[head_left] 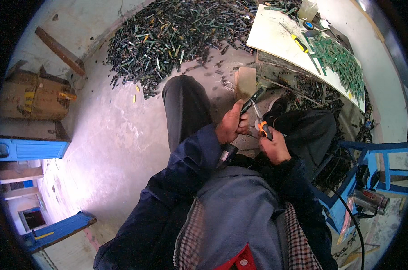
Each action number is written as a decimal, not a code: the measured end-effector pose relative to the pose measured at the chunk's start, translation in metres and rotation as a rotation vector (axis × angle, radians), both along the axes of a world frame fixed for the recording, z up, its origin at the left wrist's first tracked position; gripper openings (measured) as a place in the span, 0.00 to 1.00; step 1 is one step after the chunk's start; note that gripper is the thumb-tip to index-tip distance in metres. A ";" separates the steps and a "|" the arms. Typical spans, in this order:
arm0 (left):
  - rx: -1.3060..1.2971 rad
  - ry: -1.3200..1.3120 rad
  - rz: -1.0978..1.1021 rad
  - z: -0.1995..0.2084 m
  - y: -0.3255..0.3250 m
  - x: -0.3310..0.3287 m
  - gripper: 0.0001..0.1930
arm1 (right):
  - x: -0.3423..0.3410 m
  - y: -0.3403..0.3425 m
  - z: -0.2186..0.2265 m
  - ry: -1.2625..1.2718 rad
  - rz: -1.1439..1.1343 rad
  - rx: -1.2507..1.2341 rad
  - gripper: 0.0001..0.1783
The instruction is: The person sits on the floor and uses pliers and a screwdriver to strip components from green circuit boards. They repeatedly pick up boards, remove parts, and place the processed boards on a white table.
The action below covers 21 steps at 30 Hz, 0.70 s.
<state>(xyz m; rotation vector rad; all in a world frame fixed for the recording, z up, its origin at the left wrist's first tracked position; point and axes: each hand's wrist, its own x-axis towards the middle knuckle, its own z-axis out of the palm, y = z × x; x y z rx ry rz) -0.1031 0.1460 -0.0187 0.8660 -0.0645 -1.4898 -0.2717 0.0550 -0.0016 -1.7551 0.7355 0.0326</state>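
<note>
My left hand is closed around a narrow dark green strip, one end of which sticks up past the fingers. My right hand grips a hand tool with an orange-and-black handle and a tapered, pointed metal end. That metal end is beside the strip; whether it touches is too small to tell. Both hands are above the space between my knees. Just beyond them, a tan wooden block rests on the floor.
A large heap of dark strips covers the far floor. On a white board at far right lie green strips and a yellow-handled screwdriver. A silver heat gun is by a blue chair. A cardboard box stands left.
</note>
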 end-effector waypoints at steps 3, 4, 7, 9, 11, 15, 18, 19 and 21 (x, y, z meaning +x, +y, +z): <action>0.104 -0.088 0.069 0.001 -0.003 -0.006 0.28 | 0.002 0.005 0.013 0.179 -0.031 -0.733 0.17; 0.126 -0.097 0.099 -0.001 -0.003 -0.006 0.28 | 0.005 0.005 0.020 0.229 -0.017 -0.844 0.15; 0.157 -0.101 0.141 -0.003 -0.006 -0.006 0.28 | 0.002 -0.006 0.007 0.104 0.009 -0.336 0.14; 0.143 -0.078 0.123 -0.001 -0.005 -0.005 0.28 | 0.001 -0.009 0.016 0.094 -0.124 0.684 0.17; -0.074 0.008 0.041 -0.003 -0.001 0.001 0.24 | 0.003 0.014 0.031 -0.204 -0.098 1.234 0.15; -0.069 0.128 0.024 0.015 -0.008 0.000 0.24 | 0.004 0.030 0.039 -0.398 -0.065 1.502 0.15; 0.028 0.067 0.072 0.012 -0.003 0.000 0.23 | 0.004 0.019 0.022 -0.195 -0.103 0.855 0.16; 0.049 0.039 0.088 0.010 -0.003 -0.002 0.23 | 0.002 0.009 0.010 -0.091 -0.056 0.316 0.17; 0.042 0.019 0.064 0.003 -0.002 -0.001 0.24 | 0.009 0.003 0.017 0.233 0.012 -0.551 0.20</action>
